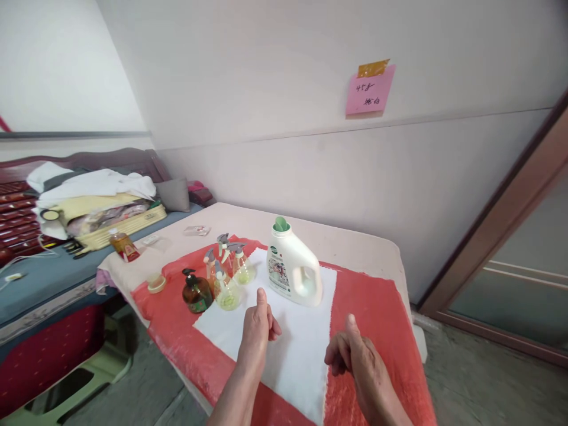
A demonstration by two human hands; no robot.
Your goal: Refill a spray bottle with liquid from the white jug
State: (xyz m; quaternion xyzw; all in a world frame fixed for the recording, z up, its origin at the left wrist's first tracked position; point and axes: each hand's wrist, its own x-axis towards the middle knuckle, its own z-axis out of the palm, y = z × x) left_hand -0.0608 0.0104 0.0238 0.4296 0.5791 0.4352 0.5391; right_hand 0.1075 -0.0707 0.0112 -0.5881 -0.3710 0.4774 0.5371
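A white detergent jug (284, 266) with a green pouring insert in its neck and a hollow handle stands upright on a white cloth (290, 367). My left hand (260, 325) is above the cloth just in front of the jug, apart from it, thumb up and fingers curled, holding nothing. To the right, my right hand (355, 355) hovers over the red cloth (366, 296) near the white one's edge, likewise thumb up with curled fingers and nothing in them. Left of the jug are several clear trigger spray bottles (228, 294) and a brown pump bottle (196, 293).
A small round pale container (155, 283) sits on the table's left side. Farther back lie a small clear packet (197, 230) and an amber bottle (124, 245). A wall with a pink note (370, 92) rises behind the table (355, 236). A red-covered stool (53, 361) stands lower left.
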